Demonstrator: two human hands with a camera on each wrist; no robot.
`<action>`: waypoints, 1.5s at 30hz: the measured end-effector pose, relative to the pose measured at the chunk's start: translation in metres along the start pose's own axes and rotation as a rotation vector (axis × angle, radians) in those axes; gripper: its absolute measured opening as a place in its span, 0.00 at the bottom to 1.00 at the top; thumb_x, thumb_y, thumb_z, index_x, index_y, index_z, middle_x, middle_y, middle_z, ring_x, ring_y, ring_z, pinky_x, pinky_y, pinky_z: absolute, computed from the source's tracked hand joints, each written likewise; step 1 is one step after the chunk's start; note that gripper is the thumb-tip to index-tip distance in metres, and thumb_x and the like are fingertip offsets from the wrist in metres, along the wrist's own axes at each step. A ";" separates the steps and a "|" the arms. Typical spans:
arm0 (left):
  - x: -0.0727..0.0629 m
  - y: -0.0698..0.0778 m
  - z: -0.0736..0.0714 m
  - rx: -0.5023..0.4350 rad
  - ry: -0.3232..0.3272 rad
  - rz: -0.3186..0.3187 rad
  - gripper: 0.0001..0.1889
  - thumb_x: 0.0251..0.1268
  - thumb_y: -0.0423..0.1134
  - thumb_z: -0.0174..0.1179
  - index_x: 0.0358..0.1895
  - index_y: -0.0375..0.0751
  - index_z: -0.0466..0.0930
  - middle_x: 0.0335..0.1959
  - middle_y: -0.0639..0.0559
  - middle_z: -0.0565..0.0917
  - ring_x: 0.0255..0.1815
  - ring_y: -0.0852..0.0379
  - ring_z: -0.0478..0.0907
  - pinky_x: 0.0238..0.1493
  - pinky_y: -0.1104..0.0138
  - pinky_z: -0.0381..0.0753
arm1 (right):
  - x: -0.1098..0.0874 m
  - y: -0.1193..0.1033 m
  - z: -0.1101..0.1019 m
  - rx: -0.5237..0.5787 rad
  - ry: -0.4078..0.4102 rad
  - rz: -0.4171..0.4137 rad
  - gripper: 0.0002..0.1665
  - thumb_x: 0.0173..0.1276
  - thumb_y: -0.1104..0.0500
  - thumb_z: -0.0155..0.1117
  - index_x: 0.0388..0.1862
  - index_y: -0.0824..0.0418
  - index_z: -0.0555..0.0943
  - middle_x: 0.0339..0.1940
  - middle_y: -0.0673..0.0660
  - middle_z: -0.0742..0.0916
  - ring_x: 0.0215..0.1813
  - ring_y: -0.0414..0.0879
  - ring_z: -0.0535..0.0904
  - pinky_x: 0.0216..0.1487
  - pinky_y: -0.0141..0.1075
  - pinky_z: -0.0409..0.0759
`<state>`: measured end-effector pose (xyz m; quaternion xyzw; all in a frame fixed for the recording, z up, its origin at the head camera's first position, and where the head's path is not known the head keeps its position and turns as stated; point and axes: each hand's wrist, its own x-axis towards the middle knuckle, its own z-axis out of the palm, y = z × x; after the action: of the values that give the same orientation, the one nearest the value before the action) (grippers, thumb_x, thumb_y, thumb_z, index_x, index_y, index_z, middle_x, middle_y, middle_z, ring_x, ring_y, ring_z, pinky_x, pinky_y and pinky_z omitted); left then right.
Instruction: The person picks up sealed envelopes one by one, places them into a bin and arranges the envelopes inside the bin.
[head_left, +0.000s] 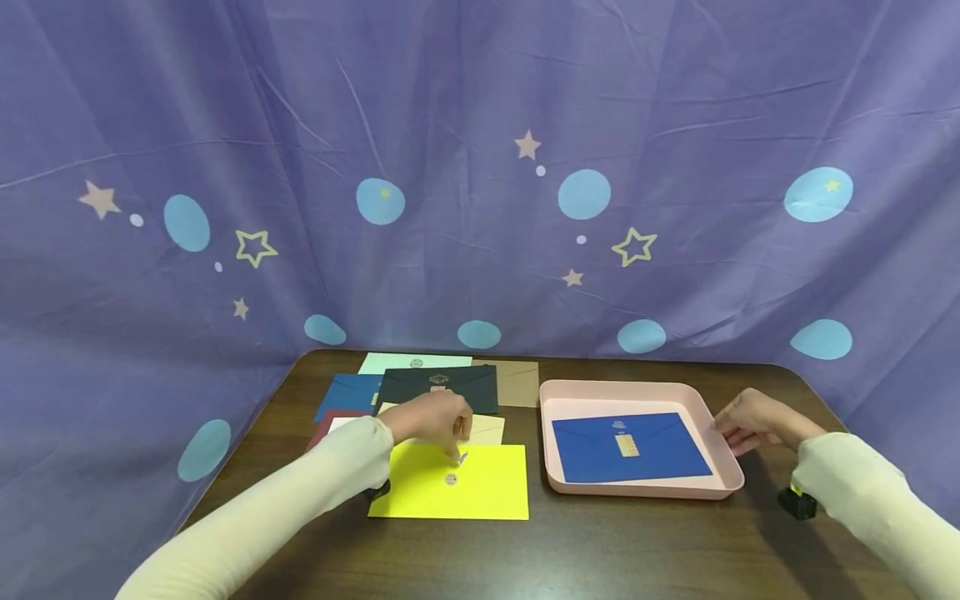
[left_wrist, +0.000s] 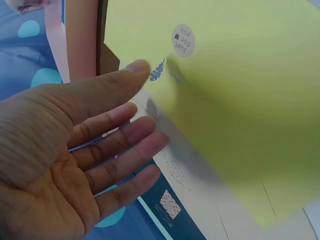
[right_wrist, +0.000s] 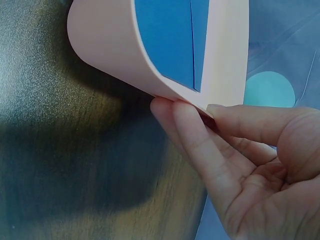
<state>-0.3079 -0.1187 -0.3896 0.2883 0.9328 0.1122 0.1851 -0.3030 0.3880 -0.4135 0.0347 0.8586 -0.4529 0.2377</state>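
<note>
A yellow envelope (head_left: 487, 483) lies at the front of the table, bearing a round sticker (left_wrist: 183, 40) and a small blue feather mark (left_wrist: 157, 70). Over its back edge is my left hand (head_left: 438, 419), fingers loosely extended and holding nothing. The left thumb (left_wrist: 107, 90) is close to the feather; whether it touches the paper I cannot tell. On the right, my right hand (head_left: 757, 421) pinches the side rim of a pink tray (head_left: 551, 458) between thumb and fingers. Inside that tray lies a blue envelope (head_left: 592, 454) with a pale rectangular sticker.
Behind the yellow envelope several others overlap: cream (head_left: 487, 431), dark green (head_left: 472, 387), tan (head_left: 517, 383), mint (head_left: 382, 362), blue (head_left: 348, 392) and dark red (head_left: 330, 423). A patterned purple curtain (head_left: 465, 108) hangs behind the brown table (head_left: 600, 550).
</note>
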 end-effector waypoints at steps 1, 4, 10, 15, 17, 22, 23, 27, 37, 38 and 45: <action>0.001 -0.001 0.001 0.006 -0.010 -0.007 0.15 0.46 0.37 0.82 0.36 0.42 0.87 0.32 0.54 0.85 0.31 0.59 0.75 0.40 0.64 0.77 | 0.000 0.000 0.001 -0.005 0.005 0.002 0.20 0.67 0.69 0.59 0.48 0.89 0.76 0.29 0.62 0.89 0.31 0.48 0.87 0.37 0.43 0.89; 0.002 0.000 0.004 0.028 -0.037 -0.041 0.17 0.43 0.38 0.84 0.36 0.43 0.86 0.30 0.57 0.82 0.30 0.60 0.74 0.38 0.65 0.77 | 0.000 0.000 0.002 -0.007 0.025 0.018 0.19 0.68 0.70 0.58 0.48 0.89 0.76 0.29 0.63 0.89 0.31 0.48 0.87 0.36 0.43 0.89; 0.008 0.000 0.010 0.093 -0.065 -0.091 0.19 0.38 0.39 0.86 0.33 0.46 0.85 0.30 0.59 0.81 0.31 0.60 0.74 0.37 0.67 0.78 | -0.001 0.001 0.004 -0.010 0.023 0.008 0.19 0.69 0.71 0.57 0.49 0.90 0.75 0.30 0.63 0.89 0.31 0.49 0.87 0.36 0.43 0.89; 0.014 -0.002 0.016 0.147 -0.061 -0.103 0.20 0.35 0.39 0.87 0.31 0.48 0.83 0.29 0.61 0.80 0.31 0.60 0.73 0.37 0.67 0.76 | -0.002 0.001 0.006 -0.008 0.030 0.005 0.18 0.68 0.70 0.57 0.48 0.89 0.75 0.29 0.62 0.89 0.31 0.48 0.87 0.36 0.42 0.89; 0.016 -0.002 0.017 0.159 -0.061 -0.111 0.20 0.35 0.40 0.87 0.30 0.49 0.83 0.28 0.61 0.80 0.30 0.60 0.72 0.35 0.68 0.74 | -0.002 0.001 0.006 -0.010 0.032 0.004 0.18 0.68 0.70 0.57 0.48 0.89 0.75 0.29 0.62 0.89 0.31 0.48 0.87 0.36 0.42 0.89; 0.018 -0.002 0.017 0.170 -0.060 -0.119 0.20 0.34 0.40 0.87 0.28 0.49 0.82 0.26 0.62 0.79 0.29 0.61 0.71 0.34 0.68 0.72 | -0.003 0.000 0.007 -0.019 0.042 0.011 0.18 0.68 0.70 0.58 0.48 0.89 0.76 0.27 0.59 0.88 0.31 0.48 0.86 0.37 0.42 0.89; 0.018 -0.002 0.017 0.170 -0.061 -0.119 0.20 0.34 0.40 0.87 0.28 0.50 0.83 0.26 0.62 0.79 0.29 0.61 0.71 0.34 0.68 0.72 | -0.003 0.000 0.007 -0.018 0.045 0.013 0.18 0.68 0.70 0.58 0.48 0.89 0.76 0.27 0.59 0.88 0.31 0.48 0.86 0.37 0.43 0.89; 0.020 -0.003 0.016 0.162 -0.070 -0.131 0.20 0.34 0.40 0.87 0.29 0.50 0.83 0.27 0.62 0.80 0.29 0.61 0.72 0.36 0.67 0.72 | -0.003 0.000 0.007 -0.023 0.043 0.000 0.19 0.68 0.70 0.57 0.48 0.89 0.75 0.27 0.59 0.88 0.31 0.48 0.86 0.37 0.43 0.89; 0.019 0.000 0.014 0.167 -0.096 -0.148 0.20 0.33 0.41 0.87 0.30 0.49 0.84 0.27 0.62 0.80 0.29 0.61 0.72 0.37 0.67 0.73 | -0.005 0.002 0.011 -0.029 0.060 0.006 0.17 0.68 0.70 0.58 0.47 0.88 0.77 0.28 0.60 0.88 0.30 0.47 0.86 0.36 0.42 0.89; 0.019 0.001 0.014 0.173 -0.095 -0.148 0.20 0.33 0.41 0.88 0.30 0.49 0.84 0.26 0.62 0.80 0.29 0.61 0.72 0.38 0.67 0.74 | -0.006 0.002 0.011 -0.027 0.061 0.008 0.17 0.68 0.70 0.58 0.46 0.87 0.77 0.28 0.59 0.88 0.30 0.47 0.86 0.36 0.42 0.89; 0.021 -0.001 0.015 0.191 -0.094 -0.153 0.19 0.33 0.42 0.88 0.28 0.51 0.84 0.26 0.63 0.81 0.30 0.61 0.73 0.39 0.67 0.76 | -0.008 0.002 0.012 -0.024 0.068 0.011 0.16 0.68 0.70 0.59 0.46 0.86 0.78 0.28 0.60 0.88 0.31 0.47 0.86 0.36 0.42 0.89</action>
<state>-0.3189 -0.1062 -0.4091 0.2375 0.9487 -0.0054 0.2084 -0.2912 0.3808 -0.4168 0.0519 0.8713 -0.4400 0.2112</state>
